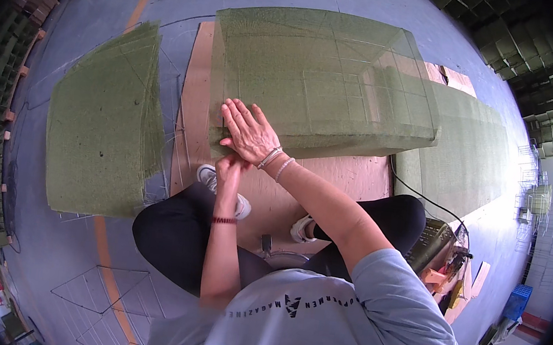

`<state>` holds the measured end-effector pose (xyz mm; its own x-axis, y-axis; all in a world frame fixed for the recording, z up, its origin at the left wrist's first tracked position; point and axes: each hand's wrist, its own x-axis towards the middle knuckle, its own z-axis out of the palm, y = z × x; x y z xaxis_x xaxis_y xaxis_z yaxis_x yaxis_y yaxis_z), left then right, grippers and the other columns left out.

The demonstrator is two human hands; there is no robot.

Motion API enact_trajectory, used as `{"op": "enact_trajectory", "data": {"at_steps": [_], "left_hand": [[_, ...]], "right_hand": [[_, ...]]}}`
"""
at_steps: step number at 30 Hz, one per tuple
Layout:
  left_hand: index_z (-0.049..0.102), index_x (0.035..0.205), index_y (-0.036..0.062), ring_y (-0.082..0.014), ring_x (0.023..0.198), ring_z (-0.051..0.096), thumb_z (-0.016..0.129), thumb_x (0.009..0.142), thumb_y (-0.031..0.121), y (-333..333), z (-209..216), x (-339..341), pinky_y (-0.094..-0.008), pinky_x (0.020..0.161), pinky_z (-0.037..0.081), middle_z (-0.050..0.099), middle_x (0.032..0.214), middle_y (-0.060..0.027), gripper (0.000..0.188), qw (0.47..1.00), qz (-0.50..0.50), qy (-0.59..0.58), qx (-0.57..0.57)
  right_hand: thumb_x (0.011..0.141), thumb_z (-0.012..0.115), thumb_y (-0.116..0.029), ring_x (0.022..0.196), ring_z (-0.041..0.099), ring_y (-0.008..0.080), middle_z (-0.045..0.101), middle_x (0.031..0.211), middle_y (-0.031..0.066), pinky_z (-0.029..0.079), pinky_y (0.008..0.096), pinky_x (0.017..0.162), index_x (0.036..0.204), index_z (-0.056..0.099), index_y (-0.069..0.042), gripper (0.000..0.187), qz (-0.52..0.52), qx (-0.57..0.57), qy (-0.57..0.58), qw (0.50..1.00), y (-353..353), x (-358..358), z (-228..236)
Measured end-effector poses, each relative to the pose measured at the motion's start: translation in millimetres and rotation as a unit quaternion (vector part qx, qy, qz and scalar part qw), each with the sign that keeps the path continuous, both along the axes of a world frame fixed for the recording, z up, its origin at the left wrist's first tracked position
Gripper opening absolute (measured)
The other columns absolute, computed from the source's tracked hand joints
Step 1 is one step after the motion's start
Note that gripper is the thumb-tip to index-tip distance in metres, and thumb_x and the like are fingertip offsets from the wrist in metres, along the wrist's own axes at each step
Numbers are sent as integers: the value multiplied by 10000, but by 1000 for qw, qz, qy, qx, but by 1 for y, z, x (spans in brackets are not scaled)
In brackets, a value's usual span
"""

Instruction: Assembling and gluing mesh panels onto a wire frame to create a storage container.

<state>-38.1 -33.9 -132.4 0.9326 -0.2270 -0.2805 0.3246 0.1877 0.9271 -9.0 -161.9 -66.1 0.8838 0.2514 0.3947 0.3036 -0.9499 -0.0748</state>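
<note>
A box-shaped wire frame covered in green mesh (300, 74) stands in front of me on a brown board. My right hand (251, 135) lies flat on the mesh at its near left corner, fingers stretched out and a little apart. Just below it, my left hand (230, 166) is closed beside the folded mesh edge (216, 140). The right hand partly covers the left fingers, so what they pinch is hidden. Thin wires (352, 93) show through the mesh.
A stack of green mesh sheets (102, 127) lies at left on wires. More green mesh (458, 144) lies at right. A black cable (425, 200) runs to a box of tools (446, 258) beside my knee. Bare wire frames (104, 306) lie lower left. The brown board (350, 173) is beneath my feet.
</note>
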Motion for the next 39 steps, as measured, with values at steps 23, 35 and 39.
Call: {"op": "enact_trajectory", "data": {"at_steps": [23,35,39], "left_hand": [[258,1446,-23,-282,1423,218,508,877,495,-41,97,70,-421,1157,223,242,1527,-162,809,530,-310,-596,518],[314,1437,-7,-260,1434,202,488,891,490,-41,99,78,-410,1154,224,253,1531,-142,759,381,-316,-664,560],[304,1444,-2,-254,1440,187,470,898,499,-42,97,70,-419,1160,203,240,1537,-140,760,372,-299,-661,579]], "right_hand": [[852,547,-453,1366,345,288,349,1472,176,294,395,1126,1414,301,39,786,62,-98,32,993,-154,-58,18],[809,606,-333,1394,312,267,331,1498,143,248,440,1113,1421,343,-22,735,-172,19,-31,984,-102,-76,-17],[806,618,-332,1400,294,280,311,1505,149,240,443,1122,1420,333,-16,747,-177,45,-42,982,-97,-83,-15]]}}
